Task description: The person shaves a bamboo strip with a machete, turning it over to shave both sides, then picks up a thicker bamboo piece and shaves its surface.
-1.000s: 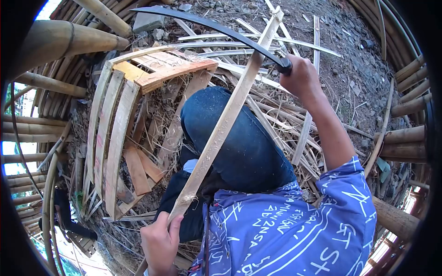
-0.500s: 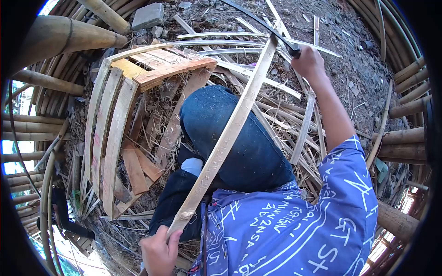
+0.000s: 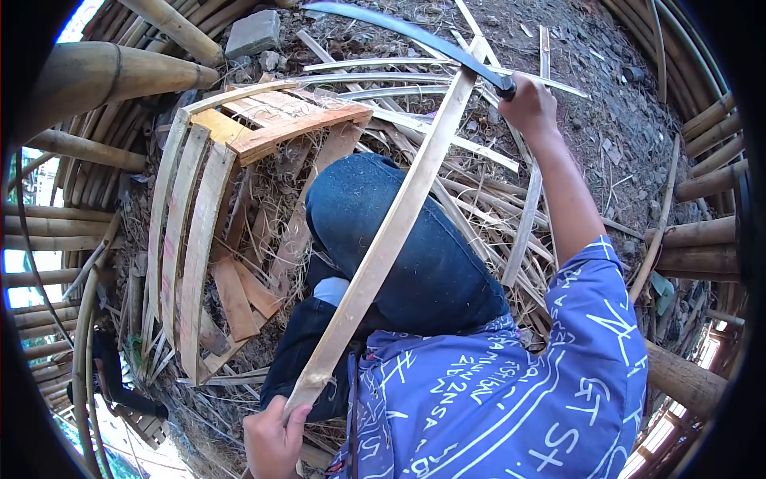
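A long flat bamboo strip runs diagonally across my raised knee. My left hand is closed around its near end, at the bottom of the view. At the far end, my right hand grips the dark handle of a machete with a long, slightly curved blade. That blade lies across the strip's far tip and points to the upper left, its broad face showing. Close to my left hand the strip has a rough, fuzzy node.
A wooden crate with slatted sides stands left of my knee. Loose bamboo strips and shavings cover the ground. Bamboo poles line both sides, and a grey block sits at the top. Another person's dark-clothed limb shows at lower left.
The machete blade has swung leftward and turned, showing its face instead of its thin edge. My right hand has shifted slightly left and down. The left hand stays nearly in place.
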The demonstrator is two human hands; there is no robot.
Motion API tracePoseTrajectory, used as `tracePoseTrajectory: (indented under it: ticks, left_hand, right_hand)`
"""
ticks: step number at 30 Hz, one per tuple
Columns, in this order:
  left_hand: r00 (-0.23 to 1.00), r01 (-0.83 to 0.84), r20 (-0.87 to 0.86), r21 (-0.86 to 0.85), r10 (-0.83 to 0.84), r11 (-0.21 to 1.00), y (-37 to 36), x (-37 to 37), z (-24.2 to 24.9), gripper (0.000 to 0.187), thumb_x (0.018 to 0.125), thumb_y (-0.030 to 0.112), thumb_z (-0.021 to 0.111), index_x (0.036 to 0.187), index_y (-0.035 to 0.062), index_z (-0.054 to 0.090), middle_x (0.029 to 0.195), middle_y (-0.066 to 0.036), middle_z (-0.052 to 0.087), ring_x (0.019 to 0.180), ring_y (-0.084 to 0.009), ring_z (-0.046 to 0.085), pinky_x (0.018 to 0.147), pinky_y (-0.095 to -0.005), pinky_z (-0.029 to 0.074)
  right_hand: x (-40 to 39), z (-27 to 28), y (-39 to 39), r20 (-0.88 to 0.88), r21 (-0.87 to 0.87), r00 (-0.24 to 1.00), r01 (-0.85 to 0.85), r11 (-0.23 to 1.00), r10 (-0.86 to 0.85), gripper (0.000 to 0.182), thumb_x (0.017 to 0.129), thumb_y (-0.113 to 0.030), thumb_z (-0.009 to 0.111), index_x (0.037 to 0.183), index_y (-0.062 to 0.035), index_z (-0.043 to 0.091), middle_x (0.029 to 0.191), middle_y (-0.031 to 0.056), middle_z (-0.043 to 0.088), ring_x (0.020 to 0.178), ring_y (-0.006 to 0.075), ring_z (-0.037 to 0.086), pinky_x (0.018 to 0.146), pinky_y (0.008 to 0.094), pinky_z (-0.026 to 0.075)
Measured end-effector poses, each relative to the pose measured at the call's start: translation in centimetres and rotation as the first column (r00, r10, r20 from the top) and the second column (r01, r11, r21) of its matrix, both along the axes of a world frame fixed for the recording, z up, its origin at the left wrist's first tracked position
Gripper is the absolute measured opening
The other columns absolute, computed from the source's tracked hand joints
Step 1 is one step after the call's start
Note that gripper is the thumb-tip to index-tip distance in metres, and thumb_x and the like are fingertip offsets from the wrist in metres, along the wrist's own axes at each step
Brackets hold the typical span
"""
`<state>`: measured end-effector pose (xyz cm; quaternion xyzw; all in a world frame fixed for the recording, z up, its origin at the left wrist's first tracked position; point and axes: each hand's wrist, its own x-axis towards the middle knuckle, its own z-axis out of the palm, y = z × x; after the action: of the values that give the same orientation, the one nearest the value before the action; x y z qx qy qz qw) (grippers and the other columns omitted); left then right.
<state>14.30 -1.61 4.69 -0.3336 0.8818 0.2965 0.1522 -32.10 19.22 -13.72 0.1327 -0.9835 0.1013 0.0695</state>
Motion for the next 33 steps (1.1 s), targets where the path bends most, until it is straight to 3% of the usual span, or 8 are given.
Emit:
tracePoseTrajectory:
  ticks: [5,9,10,12,14,20,25,33]
  left_hand:
    - [0.990,-0.138,-0.039,-0.052,0.136,0.989,-1.7,4.2,0.7,0.020,0.090,0.015,0.060,0.080,-0.0017,0.057,0.061,-0.024,0.045,0.051,-0.0395,0.042,0.048,-0.0393,0.036]
    - [0.946,-0.305,-0.140,-0.087,0.291,0.948,-3.1,5.2,-2.4,0.018,0.085,0.012,0.059,0.077,-0.0036,0.059,0.053,-0.008,0.052,0.048,-0.0138,0.048,0.047,-0.0314,0.035]
    - [0.943,-0.315,-0.138,-0.086,0.302,0.945,-3.2,3.9,-2.2,0.018,0.085,0.012,0.059,0.077,-0.0036,0.059,0.053,-0.008,0.052,0.048,-0.0138,0.048,0.047,-0.0314,0.035]
    - [0.983,-0.176,-0.088,-0.186,0.162,0.967,-3.4,1.7,-1.7,0.028,0.088,0.015,0.062,0.069,-0.0026,0.051,0.052,-0.018,0.047,0.046,-0.0368,0.051,0.046,-0.0372,0.036]
    - [0.976,-0.211,-0.081,-0.095,0.204,0.973,-4.0,0.7,-2.0,0.029,0.088,0.016,0.061,0.069,-0.0027,0.050,0.052,-0.019,0.047,0.047,-0.0373,0.050,0.045,-0.0372,0.035]
    - [0.988,-0.066,-0.148,-0.159,0.042,0.985,-4.2,-4.1,-3.5,0.034,0.091,0.022,0.059,0.069,-0.0019,0.052,0.055,-0.021,0.050,0.052,-0.0410,0.053,0.051,-0.0433,0.038]
    - [0.982,-0.017,-0.190,-0.195,-0.020,0.981,-2.5,-7.9,-3.7,0.031,0.091,0.023,0.059,0.073,-0.0016,0.056,0.055,-0.024,0.049,0.055,-0.0427,0.054,0.049,-0.0472,0.037]
    - [0.962,0.065,-0.220,-0.387,-0.161,0.920,-0.1,-9.4,-3.8,0.034,0.092,0.026,0.060,0.070,0.0014,0.052,0.052,-0.021,0.048,0.051,-0.0408,0.052,0.045,-0.0458,0.035]
  right_hand:
    - [-5.3,-4.1,6.7,0.218,-0.027,0.934,0.297,0.954,-0.285,0.034,0.072,-0.025,0.058,0.088,0.0026,0.069,0.096,0.0253,0.067,0.095,0.0399,0.064,0.081,0.0456,0.051]
    - [-1.6,-8.0,8.1,0.372,-0.648,0.903,0.420,0.635,-0.217,0.016,0.072,-0.015,0.060,0.067,-0.0001,0.057,0.056,0.0103,0.056,0.044,0.0217,0.055,0.044,0.0367,0.046]
    - [0.3,-7.6,7.6,0.452,-0.720,0.877,0.466,0.514,-0.162,0.008,0.073,-0.009,0.059,0.070,-0.0047,0.053,0.054,0.0002,0.047,0.040,0.0106,0.045,0.037,0.0274,0.039]
    - [3.6,-6.4,6.5,0.477,-0.753,0.869,0.480,0.450,-0.130,0.007,0.075,-0.008,0.058,0.075,-0.0036,0.053,0.056,0.0018,0.049,0.039,0.0105,0.044,0.037,0.0266,0.039]
    - [6.6,-3.8,4.9,0.466,-0.815,0.885,0.434,0.383,-0.010,0.005,0.078,-0.005,0.057,0.075,-0.0042,0.052,0.056,0.0023,0.049,0.039,0.0093,0.044,0.037,0.0256,0.039]
    - [12.4,1.9,-0.2,0.243,-0.769,0.923,-0.003,0.639,0.297,0.008,0.072,-0.001,0.059,0.072,-0.0045,0.052,0.058,0.0001,0.050,0.046,0.0092,0.047,0.043,0.0273,0.036]
    - [16.2,5.7,-4.2,0.048,-0.598,0.884,-0.348,0.722,0.466,0.009,0.070,-0.007,0.060,0.078,-0.0029,0.060,0.066,0.0210,0.061,0.066,0.0393,0.062,0.060,0.0470,0.049]
    - [14.6,5.0,-5.3,0.102,-0.344,0.896,-0.376,0.860,0.433,0.017,0.064,-0.011,0.064,0.077,-0.0026,0.057,0.070,0.0208,0.062,0.071,0.0393,0.064,0.065,0.0474,0.051]
